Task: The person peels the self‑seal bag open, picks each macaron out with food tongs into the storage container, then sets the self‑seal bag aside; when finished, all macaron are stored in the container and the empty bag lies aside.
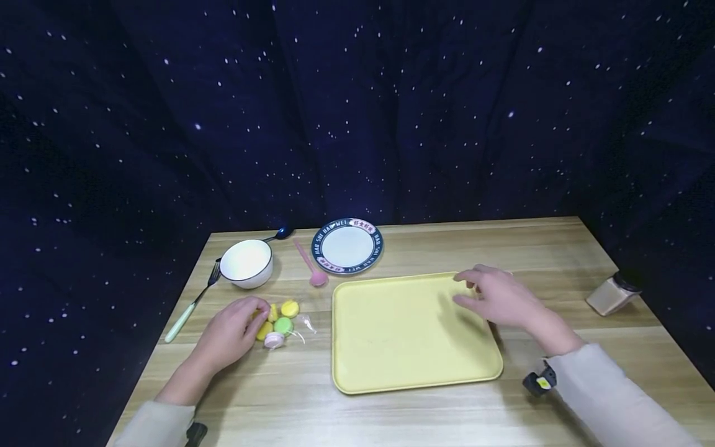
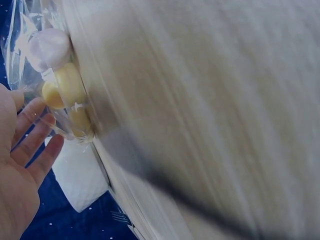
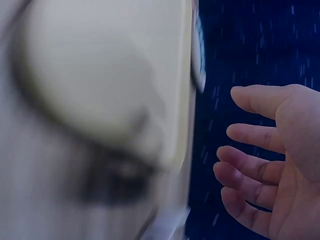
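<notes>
A clear bag of macarons (image 1: 283, 325), yellow, green and pale lilac, lies on the table left of the tray. My left hand (image 1: 231, 329) is at its left side, thumb and index fingertip close together on the plastic. In the left wrist view the other fingers of the left hand (image 2: 30, 150) spread beside the clear bag (image 2: 70, 85). Over the right part of a yellow tray (image 1: 413, 335) hovers my right hand (image 1: 497, 298), its fingers loosely bent and holding nothing. The right wrist view shows the right hand (image 3: 275, 160) with thumb and fingers apart.
Behind the bag stands a white bowl (image 1: 247, 264), with a fork (image 1: 192, 304) on its left and a dark spoon (image 1: 282, 233) behind. A pink spoon (image 1: 311, 267) lies beside a blue-rimmed plate (image 1: 347, 246). At the far right is a dark-capped jar (image 1: 612, 293).
</notes>
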A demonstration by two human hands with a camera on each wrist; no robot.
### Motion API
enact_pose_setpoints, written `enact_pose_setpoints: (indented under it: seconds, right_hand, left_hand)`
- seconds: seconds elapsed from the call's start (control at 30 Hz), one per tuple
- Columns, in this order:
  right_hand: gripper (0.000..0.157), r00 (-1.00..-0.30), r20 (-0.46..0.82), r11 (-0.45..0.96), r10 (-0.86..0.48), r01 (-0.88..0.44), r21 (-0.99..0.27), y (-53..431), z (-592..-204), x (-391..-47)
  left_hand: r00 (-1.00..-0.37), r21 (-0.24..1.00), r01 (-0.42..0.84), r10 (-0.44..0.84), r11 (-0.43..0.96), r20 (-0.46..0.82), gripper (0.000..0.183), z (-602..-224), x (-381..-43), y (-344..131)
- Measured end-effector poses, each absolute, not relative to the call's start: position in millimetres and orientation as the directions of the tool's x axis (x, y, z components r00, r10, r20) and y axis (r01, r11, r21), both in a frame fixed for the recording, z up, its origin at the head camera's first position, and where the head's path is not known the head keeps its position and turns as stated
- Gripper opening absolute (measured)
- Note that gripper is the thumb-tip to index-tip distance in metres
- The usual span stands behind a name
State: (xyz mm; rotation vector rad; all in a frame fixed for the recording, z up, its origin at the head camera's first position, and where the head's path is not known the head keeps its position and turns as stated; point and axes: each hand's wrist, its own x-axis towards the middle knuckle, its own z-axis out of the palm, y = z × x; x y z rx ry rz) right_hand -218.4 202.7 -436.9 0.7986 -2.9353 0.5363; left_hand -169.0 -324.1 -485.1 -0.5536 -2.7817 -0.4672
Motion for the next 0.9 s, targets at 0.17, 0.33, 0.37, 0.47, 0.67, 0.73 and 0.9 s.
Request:
enact_pose_setpoints:
  seconds: [0.17,0.33,0.37,0.47,0.67,0.73,0.9]
  right_hand:
    - [0.059,-0.931,0.135,0.889,-0.34,-0.365,-0.276,266,-457,-213]
    - [0.079,-0.976,0.04,0.953,-0.216,-0.22,-0.21,307,-470,-200]
    - [0.08,-0.978,0.019,0.955,-0.209,-0.208,-0.212,312,-472,-198]
    - [0.077,-0.98,-0.021,0.958,-0.2,-0.191,-0.214,323,-476,-193]
    - [0.058,-0.979,-0.016,0.952,-0.205,-0.196,-0.234,326,-482,-191]
    - [0.048,-0.977,-0.01,0.946,-0.214,-0.205,-0.25,325,-484,-192]
    - [0.025,-0.976,-0.043,0.937,-0.212,-0.191,-0.291,319,-483,-197]
  left_hand:
    - [-0.895,0.256,0.406,0.325,0.877,0.306,0.01,-485,-168,-324]
    - [-0.892,0.252,0.412,0.333,0.875,0.305,0.01,-485,-168,-325]
    - [-0.891,0.253,0.415,0.334,0.874,0.306,0.01,-484,-168,-325]
    - [-0.89,0.256,0.419,0.337,0.871,0.308,0.01,-483,-169,-324]
    - [-0.892,0.256,0.416,0.337,0.873,0.301,0.009,-483,-171,-324]
    - [-0.893,0.258,0.415,0.336,0.872,0.301,0.009,-483,-171,-324]
    - [-0.893,0.26,0.414,0.335,0.872,0.3,0.009,-482,-171,-324]
